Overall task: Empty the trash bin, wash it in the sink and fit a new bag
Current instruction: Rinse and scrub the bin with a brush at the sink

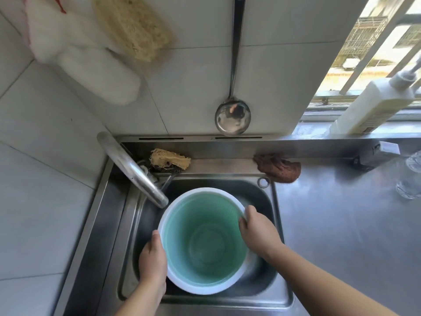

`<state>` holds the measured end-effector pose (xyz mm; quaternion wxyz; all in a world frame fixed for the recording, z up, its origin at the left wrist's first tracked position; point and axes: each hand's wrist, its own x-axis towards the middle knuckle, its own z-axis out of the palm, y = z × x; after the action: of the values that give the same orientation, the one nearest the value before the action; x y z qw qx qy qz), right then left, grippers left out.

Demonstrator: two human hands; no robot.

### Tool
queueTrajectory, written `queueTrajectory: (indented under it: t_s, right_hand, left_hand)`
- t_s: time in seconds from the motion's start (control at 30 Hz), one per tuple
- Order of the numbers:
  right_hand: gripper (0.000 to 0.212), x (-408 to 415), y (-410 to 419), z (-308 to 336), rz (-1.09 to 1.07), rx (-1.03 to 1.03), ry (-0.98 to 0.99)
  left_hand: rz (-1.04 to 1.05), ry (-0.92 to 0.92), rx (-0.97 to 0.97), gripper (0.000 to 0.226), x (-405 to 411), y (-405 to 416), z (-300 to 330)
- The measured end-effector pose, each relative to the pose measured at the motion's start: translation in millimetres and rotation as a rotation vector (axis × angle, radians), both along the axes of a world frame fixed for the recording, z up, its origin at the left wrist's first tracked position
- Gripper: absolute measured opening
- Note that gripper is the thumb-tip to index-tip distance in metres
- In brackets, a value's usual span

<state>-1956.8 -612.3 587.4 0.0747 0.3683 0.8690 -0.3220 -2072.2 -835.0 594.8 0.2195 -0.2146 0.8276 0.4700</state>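
Inside sink (276, 224): trash bin (205, 242) empty, bagless; left hand (153, 258) and right hand (257, 229) gripping rim. Washing under way; new bag outstanding.

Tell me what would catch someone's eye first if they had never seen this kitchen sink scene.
The green bin with its white rim stands upright in the steel sink, held at the rim by the left hand and right hand. The tap reaches over the sink's left side toward the bin. Above, a shiny ladle hangs on the tiled wall, and a brown rag lies at the sink's back right corner.
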Motion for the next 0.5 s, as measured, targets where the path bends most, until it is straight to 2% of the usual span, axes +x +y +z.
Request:
queueTrajectory:
  t_s: [0.17,0.27,0.33,0.4,0.5]
  right_hand:
    - [0.026,2.9,2.5,-18.3,0.064,-0.094,-0.006]
    - [0.042,0.5,17.4,-17.6,0.058,-0.091,0.004]
    - [0.047,-2.6,41.7,-20.4,0.019,0.031,0.04]
    - [0.04,-7.4,76.0,-25.7,0.008,0.222,0.094]
    - [0.035,-16.3,126.1,-33.6,0.125,0.504,0.051]
  left_hand:
    - [0.017,0.043,-0.091,0.045,3.9,2.9,-16.0]
    - [0.014,0.047,-0.083,0.043,4.7,1.6,-22.4]
    - [0.013,0.038,-0.056,0.043,4.8,-0.6,-26.0]
    - [0.017,0.035,-0.032,0.045,4.7,-2.4,-29.1]
    - [0.029,0.03,-0.024,0.045,4.3,-2.3,-31.4]
